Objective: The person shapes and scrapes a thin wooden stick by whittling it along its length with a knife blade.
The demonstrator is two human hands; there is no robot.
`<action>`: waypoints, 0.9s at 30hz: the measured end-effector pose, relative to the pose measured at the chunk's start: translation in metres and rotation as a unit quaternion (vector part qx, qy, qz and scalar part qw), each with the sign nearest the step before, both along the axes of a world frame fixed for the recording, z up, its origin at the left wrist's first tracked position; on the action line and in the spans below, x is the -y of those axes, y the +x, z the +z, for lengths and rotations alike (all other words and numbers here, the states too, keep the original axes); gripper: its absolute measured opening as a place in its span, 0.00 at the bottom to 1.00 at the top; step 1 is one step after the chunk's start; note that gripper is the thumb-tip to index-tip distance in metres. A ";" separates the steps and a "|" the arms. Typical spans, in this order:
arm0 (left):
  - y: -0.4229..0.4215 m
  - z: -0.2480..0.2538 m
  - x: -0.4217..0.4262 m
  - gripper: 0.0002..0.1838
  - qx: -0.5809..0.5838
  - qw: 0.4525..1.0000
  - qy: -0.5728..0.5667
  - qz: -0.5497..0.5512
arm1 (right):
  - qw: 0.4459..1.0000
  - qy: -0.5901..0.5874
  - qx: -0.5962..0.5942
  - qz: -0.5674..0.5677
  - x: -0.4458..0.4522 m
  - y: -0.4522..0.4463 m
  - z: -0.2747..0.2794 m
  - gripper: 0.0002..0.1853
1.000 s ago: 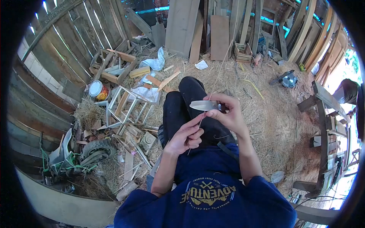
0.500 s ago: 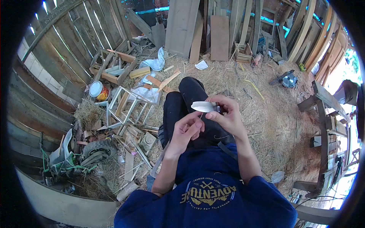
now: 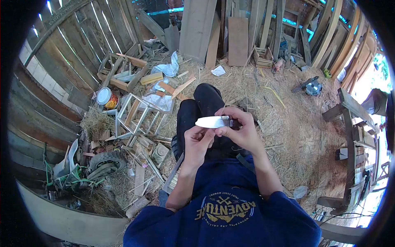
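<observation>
A knife with a broad, shiny blade (image 3: 212, 122) lies level above my knees, its tip to the left. Its dark handle (image 3: 235, 123) is in my right hand (image 3: 242, 131), with the fingers wrapped round it. My left hand (image 3: 196, 144) is closed just below the blade, thumb and fingers pinched together. The thin strip that it pinches is mostly hidden by the blade and fingers; only a short bit shows above the blade near my right fingertips.
Straw and shavings cover the floor (image 3: 296, 136). On the left are a paint can (image 3: 108, 98), a white metal frame (image 3: 140, 117), wood scraps and a wheel (image 3: 108, 165). A circular saw (image 3: 312, 87) and a wooden bench (image 3: 349, 131) stand on the right. Boards lean at the back.
The knife and my right hand have moved left and slightly down. My left hand has come up close under the blade. The long thin strip seen rising above the blade earlier is now mostly out of sight.
</observation>
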State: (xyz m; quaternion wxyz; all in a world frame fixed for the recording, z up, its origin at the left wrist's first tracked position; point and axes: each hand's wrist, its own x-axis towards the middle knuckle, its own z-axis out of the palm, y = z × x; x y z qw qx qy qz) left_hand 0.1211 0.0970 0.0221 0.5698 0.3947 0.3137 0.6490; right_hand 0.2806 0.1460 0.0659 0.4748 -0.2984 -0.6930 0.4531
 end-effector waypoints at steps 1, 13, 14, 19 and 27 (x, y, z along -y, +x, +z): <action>0.000 0.000 0.000 0.08 0.004 1.000 -0.008 0.005 | 1.000 0.008 0.022 -0.003 0.000 0.000 0.001 0.22; -0.003 0.001 0.000 0.17 0.004 1.000 0.006 0.000 | 0.994 0.050 0.094 -0.028 0.008 -0.004 0.008 0.26; -0.003 0.001 0.000 0.17 0.004 1.000 0.012 -0.003 | 0.993 0.046 0.108 -0.028 0.008 -0.002 0.010 0.27; -0.008 0.010 0.004 0.19 0.010 0.999 -0.008 -0.040 | 0.985 0.067 0.152 -0.037 0.010 0.004 0.019 0.29; -0.016 0.010 0.008 0.18 0.029 0.996 -0.018 -0.087 | 0.971 0.165 0.165 -0.057 0.009 0.008 0.015 0.28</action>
